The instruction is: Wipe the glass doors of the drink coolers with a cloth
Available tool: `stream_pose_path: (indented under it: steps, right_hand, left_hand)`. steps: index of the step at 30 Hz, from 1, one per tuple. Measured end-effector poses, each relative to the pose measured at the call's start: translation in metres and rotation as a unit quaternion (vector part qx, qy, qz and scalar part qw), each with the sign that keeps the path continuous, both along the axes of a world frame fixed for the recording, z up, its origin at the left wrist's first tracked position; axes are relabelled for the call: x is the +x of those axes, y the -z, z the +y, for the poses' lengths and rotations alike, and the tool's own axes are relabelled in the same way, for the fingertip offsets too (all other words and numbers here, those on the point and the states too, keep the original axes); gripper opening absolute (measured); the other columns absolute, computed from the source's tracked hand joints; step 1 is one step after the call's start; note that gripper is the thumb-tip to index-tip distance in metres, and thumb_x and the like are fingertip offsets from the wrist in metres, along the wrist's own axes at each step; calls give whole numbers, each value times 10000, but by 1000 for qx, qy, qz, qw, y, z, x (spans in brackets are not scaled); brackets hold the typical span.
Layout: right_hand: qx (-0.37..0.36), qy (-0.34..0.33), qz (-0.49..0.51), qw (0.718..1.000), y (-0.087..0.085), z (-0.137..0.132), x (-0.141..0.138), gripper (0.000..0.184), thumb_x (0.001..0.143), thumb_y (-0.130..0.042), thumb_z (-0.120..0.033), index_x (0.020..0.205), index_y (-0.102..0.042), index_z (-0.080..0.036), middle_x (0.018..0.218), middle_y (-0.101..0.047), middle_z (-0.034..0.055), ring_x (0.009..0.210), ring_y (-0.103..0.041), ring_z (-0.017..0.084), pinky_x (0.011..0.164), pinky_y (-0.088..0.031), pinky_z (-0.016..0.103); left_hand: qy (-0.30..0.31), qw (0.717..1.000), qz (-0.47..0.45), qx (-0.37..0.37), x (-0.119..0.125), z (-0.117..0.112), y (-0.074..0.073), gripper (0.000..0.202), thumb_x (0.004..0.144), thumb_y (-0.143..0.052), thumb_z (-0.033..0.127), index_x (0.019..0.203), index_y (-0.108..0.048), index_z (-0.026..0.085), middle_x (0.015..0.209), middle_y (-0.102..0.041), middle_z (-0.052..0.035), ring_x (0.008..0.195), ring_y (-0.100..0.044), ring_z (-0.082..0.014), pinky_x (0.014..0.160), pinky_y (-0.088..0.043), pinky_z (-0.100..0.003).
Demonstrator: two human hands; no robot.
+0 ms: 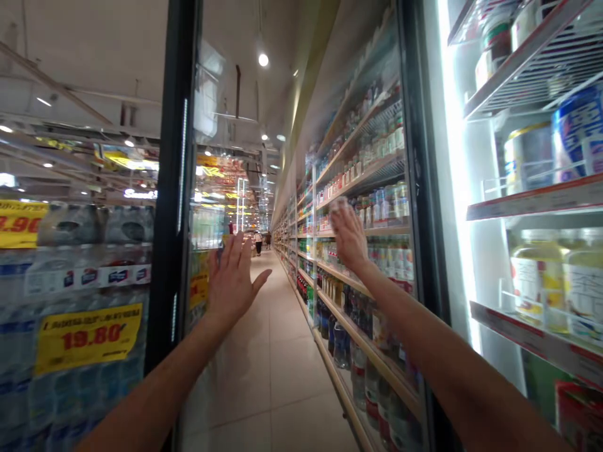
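A tall glass door (181,125) with a black frame stands swung out in front of me. My left hand (230,276) is raised at the left part of the pane, palm forward, fingers straight and thumb spread; it holds nothing. Further up on the right, my right hand (349,235) is lifted to the pane with its fingers stretched out and slightly blurred. A pale smear shows at its fingertips, and I cannot make out whether that is a reflection or a thing. Whether either palm actually touches the glass is hard to tell.
To the right, the lit cooler has shelves (532,198) with cans and bottles (537,282). Stacked packs of bottled water (89,270) with a yellow price sign (89,339) stand left. Through the glass runs a tiled aisle (287,351) beside long drink shelves, with people far off.
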State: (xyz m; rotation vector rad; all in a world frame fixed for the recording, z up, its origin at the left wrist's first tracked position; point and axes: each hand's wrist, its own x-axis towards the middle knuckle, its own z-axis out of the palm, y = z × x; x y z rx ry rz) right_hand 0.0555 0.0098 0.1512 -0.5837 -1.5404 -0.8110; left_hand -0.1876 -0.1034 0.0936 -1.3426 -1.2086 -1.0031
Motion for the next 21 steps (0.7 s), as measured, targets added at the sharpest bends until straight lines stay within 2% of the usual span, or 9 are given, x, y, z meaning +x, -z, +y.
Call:
stream_pose_path:
  steps: [2, 4, 7, 10, 12, 15, 17, 19, 21]
  right_hand:
    - [-25, 2, 150, 988, -16, 3, 5, 471, 871, -319, -137, 1314, -472, -183, 1477, -327, 63, 1391, -224, 230, 1106, -264, 497]
    - [-24, 3, 158, 987, -23, -2, -9, 482, 874, -306, -131, 1332, -450, -166, 1482, -313, 72, 1395, -212, 235, 1115, -256, 489]
    - [28, 0, -63, 998, -11, -17, -49, 490, 863, -353, -121, 1335, -448, -213, 1464, -357, 31, 1399, -201, 216, 1130, -244, 450]
    - [77, -15, -228, 971, -1, -24, -68, 465, 865, -389, -131, 1298, -482, -275, 1430, -413, -14, 1381, -250, 189, 1123, -263, 424]
    - [66, -24, -157, 985, -10, -21, -61, 456, 878, -369, -129, 1292, -482, -283, 1434, -406, -11, 1377, -261, 197, 1105, -283, 454]
    - [20, -41, 45, 998, -38, -15, -55, 455, 882, -351, -140, 1314, -460, -231, 1470, -340, 44, 1392, -214, 253, 1086, -271, 531]
    - [7, -47, 65, 997, -46, -20, -69, 456, 884, -337, -133, 1320, -457, -189, 1477, -323, 72, 1400, -186, 260, 1099, -247, 527]
    - [18, -47, -40, 998, -40, -31, -94, 461, 877, -338, -104, 1312, -467, -188, 1468, -347, 62, 1404, -178, 232, 1120, -228, 488]
    - [57, -51, -206, 975, -27, -43, -118, 449, 873, -371, -101, 1288, -489, -226, 1451, -384, 20, 1399, -197, 190, 1134, -220, 441]
  left_hand:
    - [-5, 1000, -17, 0, 0, 0, -1, 727, 853, -380, 542, 1394, -283, 65, 1485, -249, -189, 1387, -179, -316, 1104, -132, -521]
    - [-7, 1000, -26, 3, 0, 1, -1, 752, 853, -361, 559, 1395, -272, 45, 1490, -228, -199, 1391, -161, -324, 1103, -131, -523]
    - [-9, 1000, -19, 6, -3, 0, -2, 735, 866, -321, 555, 1394, -277, 45, 1483, -249, -196, 1387, -178, -319, 1104, -124, -525]
    - [-18, 1000, -21, 9, -12, -5, -6, 715, 873, -300, 543, 1394, -282, 54, 1476, -270, -191, 1382, -203, -309, 1105, -133, -520]
    - [-24, 999, -33, 2, -18, -11, -9, 718, 872, -298, 538, 1398, -270, 50, 1473, -272, -198, 1381, -210, -305, 1099, -163, -518]
    - [-31, 999, -39, -20, -23, -16, -12, 707, 874, -311, 512, 1402, -260, 45, 1477, -264, -196, 1379, -216, -308, 1086, -205, -522]
    - [-30, 998, -35, -31, -25, -20, -12, 677, 876, -324, 483, 1389, -292, 43, 1476, -269, -191, 1374, -228, -314, 1081, -226, -520]
    - [-21, 999, -23, -32, -27, -26, -11, 620, 885, -323, 433, 1363, -341, 38, 1454, -317, -193, 1361, -265, -308, 1075, -255, -500]
    - [-8, 1000, 1, -14, -32, -35, -12, 562, 896, -314, 374, 1349, -364, 45, 1425, -372, -189, 1351, -294, -286, 1080, -264, -475]
